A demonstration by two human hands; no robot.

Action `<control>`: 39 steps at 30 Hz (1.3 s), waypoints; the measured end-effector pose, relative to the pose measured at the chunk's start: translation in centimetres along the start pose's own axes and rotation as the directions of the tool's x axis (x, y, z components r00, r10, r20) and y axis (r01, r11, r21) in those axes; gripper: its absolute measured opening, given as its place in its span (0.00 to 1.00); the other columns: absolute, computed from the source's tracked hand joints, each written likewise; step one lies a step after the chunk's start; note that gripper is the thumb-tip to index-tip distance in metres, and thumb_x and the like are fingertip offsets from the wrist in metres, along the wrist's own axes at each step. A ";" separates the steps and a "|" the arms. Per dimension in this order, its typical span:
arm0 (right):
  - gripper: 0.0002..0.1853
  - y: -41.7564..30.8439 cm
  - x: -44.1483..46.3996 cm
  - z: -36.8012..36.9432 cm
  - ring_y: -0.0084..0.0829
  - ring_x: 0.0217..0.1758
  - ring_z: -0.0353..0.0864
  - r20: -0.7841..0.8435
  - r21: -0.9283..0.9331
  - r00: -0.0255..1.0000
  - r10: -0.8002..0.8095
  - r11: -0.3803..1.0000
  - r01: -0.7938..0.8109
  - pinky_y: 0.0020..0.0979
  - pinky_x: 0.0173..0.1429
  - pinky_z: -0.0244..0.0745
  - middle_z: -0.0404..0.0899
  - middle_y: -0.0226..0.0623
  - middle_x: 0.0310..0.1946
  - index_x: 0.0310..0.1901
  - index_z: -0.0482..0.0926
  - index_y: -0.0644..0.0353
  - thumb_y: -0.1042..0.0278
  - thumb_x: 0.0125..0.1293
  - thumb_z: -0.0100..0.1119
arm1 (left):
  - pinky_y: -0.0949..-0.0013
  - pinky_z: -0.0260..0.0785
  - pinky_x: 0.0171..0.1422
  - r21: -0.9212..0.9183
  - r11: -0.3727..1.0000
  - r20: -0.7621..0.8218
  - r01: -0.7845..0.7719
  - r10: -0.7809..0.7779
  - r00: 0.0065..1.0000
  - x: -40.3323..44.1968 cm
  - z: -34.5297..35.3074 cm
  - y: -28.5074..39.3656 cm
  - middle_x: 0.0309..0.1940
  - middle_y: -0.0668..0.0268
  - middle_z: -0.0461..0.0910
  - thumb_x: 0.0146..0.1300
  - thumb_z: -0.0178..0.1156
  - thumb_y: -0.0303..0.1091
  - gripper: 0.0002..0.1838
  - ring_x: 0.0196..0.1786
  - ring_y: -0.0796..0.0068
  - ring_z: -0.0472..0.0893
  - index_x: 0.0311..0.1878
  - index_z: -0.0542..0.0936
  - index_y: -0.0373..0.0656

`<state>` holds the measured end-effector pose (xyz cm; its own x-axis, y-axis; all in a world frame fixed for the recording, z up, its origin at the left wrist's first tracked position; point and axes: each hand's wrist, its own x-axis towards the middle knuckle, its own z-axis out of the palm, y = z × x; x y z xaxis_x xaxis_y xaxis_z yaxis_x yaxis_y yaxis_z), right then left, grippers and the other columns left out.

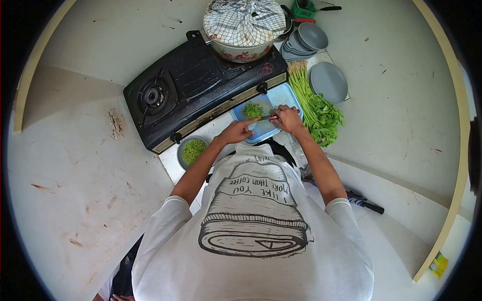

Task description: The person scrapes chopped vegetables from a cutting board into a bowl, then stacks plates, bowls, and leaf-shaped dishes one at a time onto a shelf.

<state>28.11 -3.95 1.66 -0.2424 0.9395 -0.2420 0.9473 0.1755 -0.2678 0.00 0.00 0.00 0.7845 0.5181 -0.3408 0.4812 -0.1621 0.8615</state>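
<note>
I see right hand (286,119) gripping knife (264,118); left hand (235,131) index extended, grip unclear; chopped greens (252,110) just beyond, near blue board (262,131)'s stove (201,83)-side edge; white bench (217,125).

The desk (215,127) is white and tiled. Directly on it stand 1 black stove (201,83), 1 grey bowl (179,156) just beside it, and 1 blue board (260,133) — then green leafy stalks (321,111), a round grey plate (329,81) and stacked grey bowls (312,36) beyond the board.

The cutting board (263,132) lies before the stove (198,83), bowl (180,154) at left, greens bunch (317,111) at right.
</note>
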 end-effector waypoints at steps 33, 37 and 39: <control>0.21 0.0 -8.3 10.1 0.49 0.36 0.86 -0.085 0.717 0.811 0.579 0.600 -0.353 0.45 0.43 0.79 0.85 0.53 0.34 0.49 0.81 0.67 0.52 0.75 0.61 | 0.63 0.79 0.48 -0.254 0.964 -0.687 0.073 -0.233 0.689 -0.1 4.5 -5.3 0.46 0.58 0.83 0.66 0.68 0.30 0.25 0.41 0.68 0.84 0.67 0.78 0.45; 0.20 0.7 -7.4 9.9 0.44 0.30 0.85 -0.160 0.714 0.806 0.570 0.631 -0.305 0.43 0.38 0.77 0.83 0.47 0.27 0.44 0.77 0.65 0.51 0.77 0.58 | 0.56 0.75 0.60 -0.115 0.974 -0.732 0.197 -0.217 0.646 -0.4 5.4 -6.2 0.53 0.51 0.78 0.64 0.70 0.33 0.25 0.54 0.55 0.79 0.65 0.79 0.44; 0.18 0.9 -7.0 9.5 0.50 0.32 0.84 -0.204 0.628 0.829 0.520 0.719 -0.297 0.46 0.40 0.76 0.82 0.50 0.29 0.44 0.76 0.65 0.53 0.78 0.57 | 0.53 0.72 0.65 -0.055 0.965 -0.733 0.256 -0.213 0.646 -0.5 5.5 -6.5 0.54 0.48 0.76 0.63 0.71 0.35 0.26 0.59 0.50 0.76 0.64 0.79 0.43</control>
<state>28.63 -13.21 -5.77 0.3347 0.9304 -0.1495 0.6222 -0.3374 -0.7064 -1.42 -3.83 -7.46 0.1181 0.9847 -0.1283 0.6435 0.0225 0.7651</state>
